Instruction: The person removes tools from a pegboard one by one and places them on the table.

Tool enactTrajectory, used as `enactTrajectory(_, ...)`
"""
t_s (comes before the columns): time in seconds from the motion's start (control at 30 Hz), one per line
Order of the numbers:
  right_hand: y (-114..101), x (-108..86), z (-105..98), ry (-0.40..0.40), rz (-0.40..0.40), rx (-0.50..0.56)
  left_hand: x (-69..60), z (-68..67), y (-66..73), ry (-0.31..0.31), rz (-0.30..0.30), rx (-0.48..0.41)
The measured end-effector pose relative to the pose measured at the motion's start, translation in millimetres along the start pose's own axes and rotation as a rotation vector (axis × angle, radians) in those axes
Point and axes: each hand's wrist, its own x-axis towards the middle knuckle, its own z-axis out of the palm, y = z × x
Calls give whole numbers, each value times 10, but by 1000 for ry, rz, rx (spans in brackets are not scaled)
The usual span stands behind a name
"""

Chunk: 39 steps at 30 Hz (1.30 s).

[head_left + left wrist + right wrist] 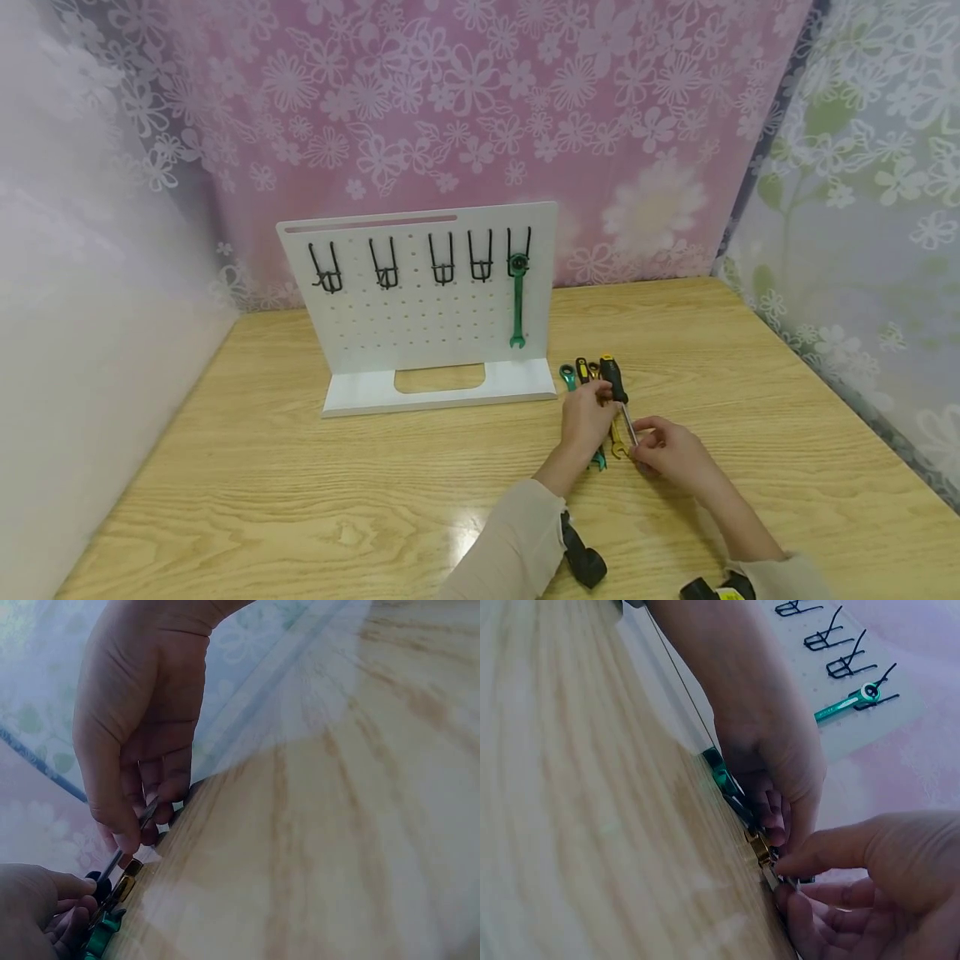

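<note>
A screwdriver with a black handle and yellow end lies slanted at the right of a row of tools. My left hand pinches it near the base of the handle; in the left wrist view this hand is at the lower left. Fingers of my right hand pinch the tip end of the metal shaft. Beside and partly under the left hand lie a green wrench, a second black-and-yellow handled tool and a gold wrench. The right wrist view hides most of the screwdriver.
A white pegboard stand stands behind and left of the hands, with several black hooks. From its rightmost hook hangs a green wrench. All stands on a wood-grain table, with floral cloth behind and at the sides.
</note>
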Motion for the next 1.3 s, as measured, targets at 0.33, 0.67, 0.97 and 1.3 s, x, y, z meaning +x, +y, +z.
enactTrajectory(0.33,-45,-19,9,67,-65,-169,-9,-6,-1,10,26,17)
enactTrajectory(0.67,-46,-25,0,63,-45,-151,-5,-9,1,9,24,16)
enactTrajectory(0.97,-27,-12,-21,95,-27,-155,1,-10,6,19,17,-27)
enactTrajectory(1.3,-39,-26,-22,157,-25,-139,-6,-39,48,11,-54,-104)
